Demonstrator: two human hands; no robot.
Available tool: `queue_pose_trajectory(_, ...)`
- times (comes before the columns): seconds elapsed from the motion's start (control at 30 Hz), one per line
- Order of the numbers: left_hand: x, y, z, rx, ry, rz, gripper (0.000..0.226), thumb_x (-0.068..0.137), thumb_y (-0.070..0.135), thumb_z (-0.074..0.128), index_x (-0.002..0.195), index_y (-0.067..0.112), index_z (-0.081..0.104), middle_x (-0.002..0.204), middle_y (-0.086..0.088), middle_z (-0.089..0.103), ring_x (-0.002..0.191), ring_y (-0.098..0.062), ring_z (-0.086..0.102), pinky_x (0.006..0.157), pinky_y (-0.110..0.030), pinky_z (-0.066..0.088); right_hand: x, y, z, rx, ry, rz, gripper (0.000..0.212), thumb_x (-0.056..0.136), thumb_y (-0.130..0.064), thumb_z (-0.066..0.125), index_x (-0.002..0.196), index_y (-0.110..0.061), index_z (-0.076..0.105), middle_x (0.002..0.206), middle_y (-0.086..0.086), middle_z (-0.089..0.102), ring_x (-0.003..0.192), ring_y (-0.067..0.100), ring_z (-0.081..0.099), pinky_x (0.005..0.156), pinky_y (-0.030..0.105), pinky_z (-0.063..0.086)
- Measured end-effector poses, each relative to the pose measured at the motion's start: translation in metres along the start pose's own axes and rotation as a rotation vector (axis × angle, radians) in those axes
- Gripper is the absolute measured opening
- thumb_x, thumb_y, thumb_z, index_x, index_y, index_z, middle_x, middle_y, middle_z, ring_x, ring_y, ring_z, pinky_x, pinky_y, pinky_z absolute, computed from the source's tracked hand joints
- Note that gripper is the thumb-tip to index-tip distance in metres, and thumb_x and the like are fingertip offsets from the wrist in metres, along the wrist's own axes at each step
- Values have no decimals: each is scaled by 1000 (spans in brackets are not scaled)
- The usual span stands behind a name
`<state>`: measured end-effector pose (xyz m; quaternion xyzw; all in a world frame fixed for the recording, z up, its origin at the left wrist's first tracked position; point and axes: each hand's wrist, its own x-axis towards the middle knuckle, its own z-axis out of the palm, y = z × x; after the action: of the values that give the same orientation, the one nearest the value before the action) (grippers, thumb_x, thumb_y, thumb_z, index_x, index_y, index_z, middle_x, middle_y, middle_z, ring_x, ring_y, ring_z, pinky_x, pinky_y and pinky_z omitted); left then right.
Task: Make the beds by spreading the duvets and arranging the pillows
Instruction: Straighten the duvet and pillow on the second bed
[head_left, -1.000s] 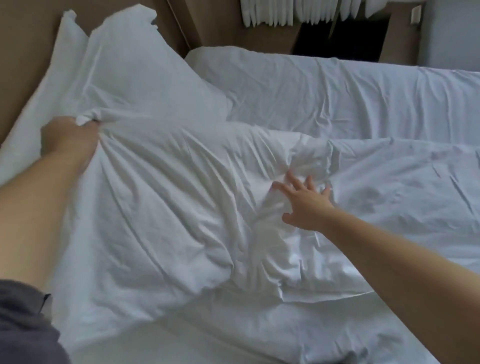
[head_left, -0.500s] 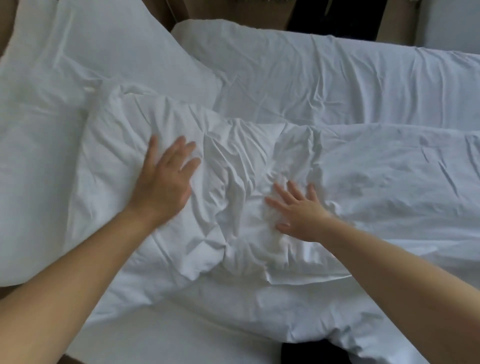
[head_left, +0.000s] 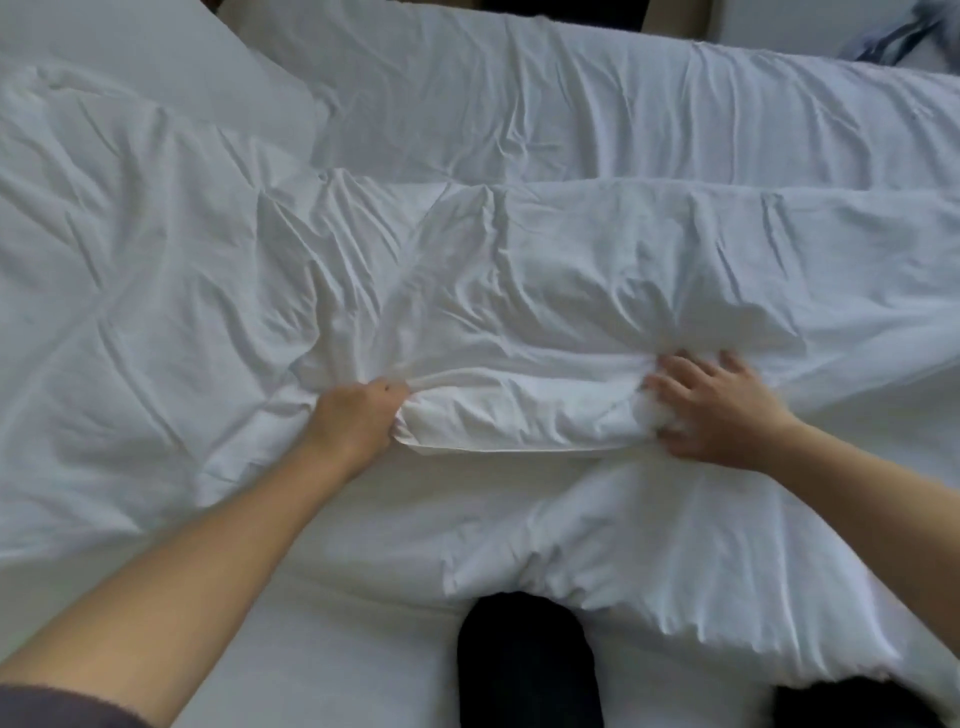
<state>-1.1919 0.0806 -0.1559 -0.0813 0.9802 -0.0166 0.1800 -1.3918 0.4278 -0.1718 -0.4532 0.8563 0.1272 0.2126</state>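
Mostly white creased cloth: a puffy duvet (head_left: 519, 312) lies across the bed (head_left: 337, 649), bunched near its front edge. The left hand (head_left: 358, 421) grips a rolled fold, fingers buried; the right hand (head_left: 722, 410) presses flat, fingers spread. A pillow (head_left: 156, 52) is cut off at the far left corner.

Plain white duvet (head_left: 519, 291); white pillow (head_left: 156, 57); grey sleeve (head_left: 62, 709).

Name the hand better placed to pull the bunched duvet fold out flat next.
Left. The left hand grips one end of the duvet fold, so it can likely pull at once. The right hand lies spread on the other end, better suited to pinning it.
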Motion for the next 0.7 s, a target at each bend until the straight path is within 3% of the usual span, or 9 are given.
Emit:
queue_pose_trajectory(0.1, -16, -2, -23, 35, -74, 4, 44, 79, 7, 62, 121, 20, 58, 109, -5, 62, 88, -31, 65, 58, -33, 43, -14, 12, -20, 42, -29, 104, 25, 88, -38, 49, 101, -17, 55, 98, 8, 67, 90, 30, 66, 65, 31, 43)
queue_pose_trajectory(0.2, -31, 0, -34, 161, -382, 57, 45, 86, 11, 48, 130, 24, 43, 124, 0, 51, 109, -23, 56, 75, -35, 48, -30, 15, -37, 188, -428, 6, 24, 95, -37, 46, 85, -18, 58, 93, 8, 63, 88, 26, 59, 67, 29, 37)
queue_pose_trajectory(0.27, -42, 17, -27, 188, -644, 81, 53, 88, 14, 48, 138, 28, 36, 135, -1, 46, 120, -23, 51, 87, -35, 47, -43, 19, -37, 301, -649, -69, 28, 95, -33, 49, 72, -18, 54, 78, 1, 55, 75, 18, 51, 63, 26, 36)
queue_pose_trajectory(0.3, -43, 30, -24, 234, -754, 72, 58, 89, 16, 51, 142, 27, 32, 140, -3, 42, 125, -24, 48, 93, -36, 46, -49, 20, -30, 332, -708, -87, 26, 96, -32, 49, 75, -17, 56, 77, -1, 54, 74, 16, 50, 62, 26, 35)
queue_pose_trajectory(0.4, -18, 86, -17, 464, -1002, 12, 79, 84, 29, 68, 149, 18, 25, 150, -5, 33, 135, -26, 39, 105, -46, 41, -61, 32, 2, 435, -671, -95, 29, 96, -39, 53, 103, -12, 61, 94, 0, 56, 88, 17, 51, 72, 27, 37)
queue_pose_trajectory(0.5, 26, 124, -38, 578, -1197, 27, 73, 79, 42, 73, 142, 21, 43, 141, -1, 46, 127, -28, 50, 104, -46, 42, -57, 48, 8, 534, -458, -50, 37, 100, -44, 42, 113, -15, 62, 109, 2, 62, 102, 22, 57, 86, 29, 40)
queue_pose_trajectory(0.57, 64, 170, -59, 528, -1055, 139, 58, 80, 38, 70, 132, 16, 55, 130, 0, 56, 117, -26, 57, 98, -38, 47, -67, 87, 10, 435, -258, 20, 34, 102, -37, 34, 116, -22, 61, 122, 1, 60, 114, 22, 55, 91, 31, 36)
queue_pose_trajectory(0.63, 94, 225, -84, 332, -763, 250, 36, 88, 31, 59, 118, 13, 61, 124, -5, 60, 113, -27, 58, 88, -33, 48, -86, 135, 15, 278, -123, 76, 37, 98, -31, 28, 119, -26, 58, 126, 0, 56, 120, 21, 50, 96, 34, 31)
queue_pose_trajectory(0.7, 120, 287, -100, 34, -469, 265, 28, 90, 35, 54, 112, 17, 56, 123, -9, 57, 113, -29, 56, 84, -34, 44, -108, 187, 25, 159, -59, 153, 38, 91, -25, 37, 124, -26, 57, 130, 1, 52, 124, 23, 46, 100, 37, 28)
